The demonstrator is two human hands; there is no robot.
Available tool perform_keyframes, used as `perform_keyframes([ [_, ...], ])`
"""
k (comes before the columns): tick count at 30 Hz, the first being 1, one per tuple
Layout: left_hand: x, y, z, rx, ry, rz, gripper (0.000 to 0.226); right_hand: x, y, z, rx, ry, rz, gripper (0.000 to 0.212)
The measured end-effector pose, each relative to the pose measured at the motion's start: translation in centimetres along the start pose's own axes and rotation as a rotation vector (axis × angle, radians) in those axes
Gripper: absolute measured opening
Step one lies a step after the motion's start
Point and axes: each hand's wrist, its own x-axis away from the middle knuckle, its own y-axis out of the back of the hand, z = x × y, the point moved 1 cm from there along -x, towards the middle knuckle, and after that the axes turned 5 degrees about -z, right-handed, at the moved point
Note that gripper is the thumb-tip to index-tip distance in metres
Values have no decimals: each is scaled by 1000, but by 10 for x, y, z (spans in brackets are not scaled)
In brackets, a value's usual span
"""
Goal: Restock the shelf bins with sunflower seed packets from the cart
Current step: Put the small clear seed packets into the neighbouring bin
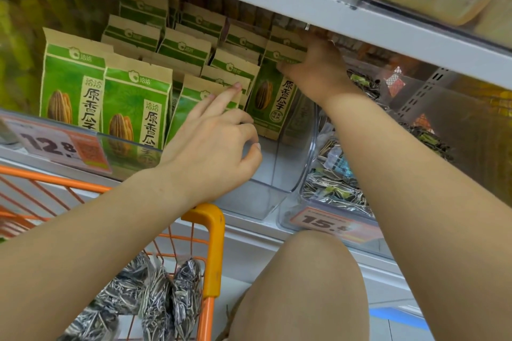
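Observation:
Green and tan sunflower seed packets [135, 102] stand in rows inside a clear shelf bin [260, 196]. My right hand [318, 69] grips the top of one green packet [273, 97] at the right end of the bin, just under the upper shelf. My left hand [219, 141] reaches into the bin, its index and middle fingers straight and touching the top of a front packet [194, 94], the other fingers curled. An orange cart [213, 243] at lower left holds several clear bags of striped seeds [163, 293].
A second clear bin [310, 202] to the right holds striped seed bags. Price tags 12.8 [52, 144] and 15 [329, 223] hang on the bin fronts. The white upper shelf edge [304, 0] runs close above my right hand. My knee [304, 285] is below.

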Motion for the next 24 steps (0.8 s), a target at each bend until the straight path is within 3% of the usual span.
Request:
perform_keyframes([
  [5, 0, 1, 0, 2, -11, 7, 40, 28, 14, 11, 7, 93, 107, 68],
  [11, 3, 12, 2, 168, -35, -28, 43, 84, 40, 22, -1, 170, 146, 50],
  [17, 12, 36, -1, 228, -64, -64, 37, 158, 78, -9, -118, 140, -109, 18],
  [24, 22, 39, -21, 228, -114, 20, 38, 204, 102, -63, -165, -54, -291, 18],
])
